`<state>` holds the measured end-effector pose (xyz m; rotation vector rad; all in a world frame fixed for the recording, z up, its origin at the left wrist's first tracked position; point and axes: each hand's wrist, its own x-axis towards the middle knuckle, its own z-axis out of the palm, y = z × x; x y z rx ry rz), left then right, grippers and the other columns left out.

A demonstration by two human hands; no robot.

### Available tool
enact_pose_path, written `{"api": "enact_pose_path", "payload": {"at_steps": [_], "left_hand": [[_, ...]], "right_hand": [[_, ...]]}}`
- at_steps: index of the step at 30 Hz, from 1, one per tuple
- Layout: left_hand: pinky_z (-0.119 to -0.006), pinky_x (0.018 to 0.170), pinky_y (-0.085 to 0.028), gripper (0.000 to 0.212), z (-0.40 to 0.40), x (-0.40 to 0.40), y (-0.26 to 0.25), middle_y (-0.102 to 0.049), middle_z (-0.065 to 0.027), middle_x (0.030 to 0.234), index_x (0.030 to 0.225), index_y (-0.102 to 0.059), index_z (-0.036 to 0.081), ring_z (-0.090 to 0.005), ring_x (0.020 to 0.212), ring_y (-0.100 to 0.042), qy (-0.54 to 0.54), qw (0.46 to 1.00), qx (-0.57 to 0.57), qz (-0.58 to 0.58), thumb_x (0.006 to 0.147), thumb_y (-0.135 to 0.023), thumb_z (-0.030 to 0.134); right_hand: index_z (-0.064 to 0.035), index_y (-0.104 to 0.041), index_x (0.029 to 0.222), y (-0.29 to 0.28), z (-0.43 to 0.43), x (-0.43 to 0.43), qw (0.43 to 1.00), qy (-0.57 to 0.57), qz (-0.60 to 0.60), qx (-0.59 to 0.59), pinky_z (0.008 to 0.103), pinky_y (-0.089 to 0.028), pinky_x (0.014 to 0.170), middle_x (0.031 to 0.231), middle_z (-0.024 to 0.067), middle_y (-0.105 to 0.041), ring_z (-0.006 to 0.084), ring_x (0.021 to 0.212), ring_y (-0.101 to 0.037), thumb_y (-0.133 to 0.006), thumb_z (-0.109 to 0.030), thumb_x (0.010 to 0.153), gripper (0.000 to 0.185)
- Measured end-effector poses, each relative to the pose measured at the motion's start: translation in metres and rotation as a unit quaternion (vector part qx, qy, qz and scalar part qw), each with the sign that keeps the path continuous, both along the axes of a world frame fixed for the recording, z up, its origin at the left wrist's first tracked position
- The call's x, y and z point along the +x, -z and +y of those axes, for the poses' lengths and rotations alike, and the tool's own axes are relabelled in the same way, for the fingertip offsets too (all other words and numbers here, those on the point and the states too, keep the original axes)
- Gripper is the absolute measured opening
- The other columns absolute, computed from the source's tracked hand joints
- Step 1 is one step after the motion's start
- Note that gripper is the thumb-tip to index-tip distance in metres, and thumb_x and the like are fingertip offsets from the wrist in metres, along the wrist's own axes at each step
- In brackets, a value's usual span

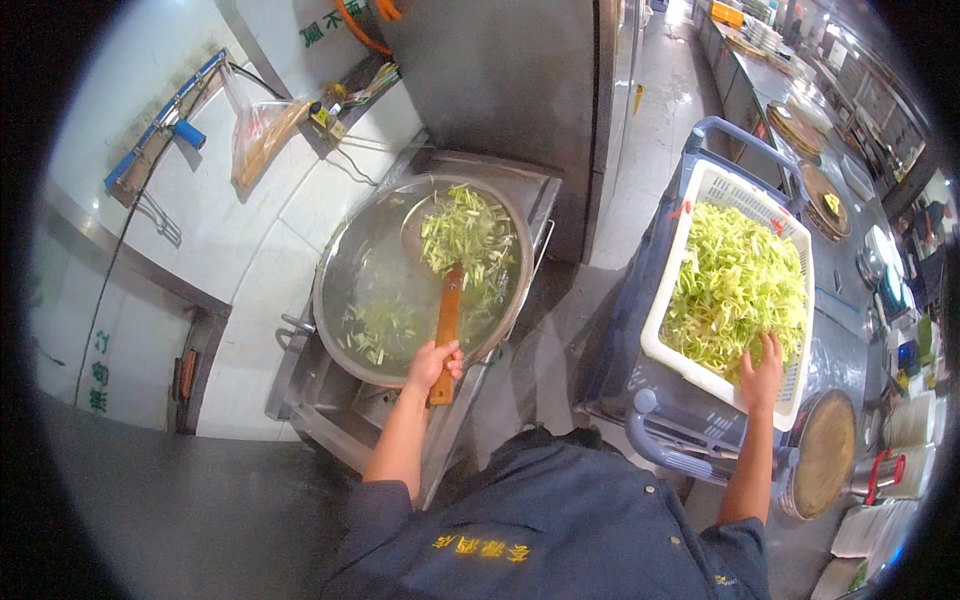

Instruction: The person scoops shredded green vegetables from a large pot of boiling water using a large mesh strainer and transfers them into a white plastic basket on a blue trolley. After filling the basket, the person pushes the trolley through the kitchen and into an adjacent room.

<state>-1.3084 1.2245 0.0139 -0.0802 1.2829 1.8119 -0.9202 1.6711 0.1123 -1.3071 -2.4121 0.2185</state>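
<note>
My left hand (435, 365) grips the wooden handle (448, 315) of a large metal skimmer (412, 236). Its round head holds a heap of chopped pale-green vegetable (465, 229) over a wide metal pot (322, 315) of cloudy water. More cut pieces (379, 330) float near the pot's lower left side. At my right, a white plastic basket (667, 364) is piled with shredded yellow-green vegetable (739, 281). My right hand (760, 369) reaches over its near end, fingers apart, at the edge of the pile. Whether the fingertips touch the shreds I cannot tell.
The basket stands on a blue-grey trolley (637, 300) with a curved handle (652, 435). Beyond it runs a long metal counter (840, 300) with round boards (821, 450) and stacked white plates (911, 420). A plastic bag (262, 139) hangs on the tiled wall beside the stove (300, 405).
</note>
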Motion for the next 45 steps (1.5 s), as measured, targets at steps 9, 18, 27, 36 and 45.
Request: {"api": "enact_pose_path", "payload": {"at_steps": [9,18,27,36,45], "left_hand": [[-0.030,0.047,-0.045,0.012,0.029,0.052,-0.092,-0.051,-0.0061,0.077,0.099,-0.043,0.006,-0.0122,0.054,-0.047,-0.015,0.997,-0.017,0.077,0.097,-0.055,0.010],[-0.028,0.043,-0.045,0.012,0.161,0.098,-0.176,-0.051,-0.0063,0.075,0.102,-0.042,0.006,-0.0112,0.051,-0.049,0.139,0.965,0.016,0.222,0.097,-0.053,0.007],[-0.046,0.087,-0.047,0.059,0.289,0.106,-0.104,-0.062,-0.0238,0.102,0.146,-0.044,0.013,-0.0409,0.100,-0.061,0.242,0.678,-0.168,0.674,0.088,-0.055,0.011],[-0.040,0.090,-0.048,0.068,0.289,0.108,-0.135,-0.063,-0.0178,0.117,0.146,-0.045,0.010,-0.0323,0.106,-0.062,0.134,0.711,-0.056,0.688,0.080,-0.061,-0.001],[-0.027,0.046,-0.041,0.018,0.153,0.064,-0.083,-0.054,-0.0005,0.068,0.087,-0.048,0.006,-0.0085,0.051,-0.048,0.060,0.945,-0.041,0.318,0.096,-0.058,0.018]], "right_hand": [[-0.0037,-0.049,0.138,0.004,-0.001,0.006,0.999,-0.016,0.033,0.005,0.0438,-0.039,0.110,0.153,0.0174,-0.035,0.0375,0.136,-0.040,-0.064,-0.014,0.086,0.055],[0.0011,-0.053,0.130,-0.002,-0.004,0.006,0.993,-0.054,0.104,0.007,0.0455,-0.037,0.110,0.145,0.0255,-0.041,0.0423,0.132,-0.043,-0.066,-0.017,0.082,0.052],[0.0006,-0.054,0.128,-0.004,-0.009,0.006,0.991,-0.038,0.124,-0.001,0.0469,-0.036,0.111,0.144,0.0264,-0.043,0.0424,0.133,-0.042,-0.067,-0.017,0.079,0.053],[0.0024,-0.055,0.126,-0.005,-0.003,0.007,0.989,-0.045,0.140,0.007,0.0462,-0.036,0.111,0.143,0.0274,-0.043,0.0426,0.132,-0.043,-0.066,-0.018,0.080,0.052],[-0.0035,-0.051,0.135,-0.001,0.000,0.015,0.998,-0.020,0.048,-0.044,0.0463,-0.032,0.116,0.154,0.0208,-0.034,0.0375,0.141,-0.034,-0.064,-0.012,0.085,0.052]]}}
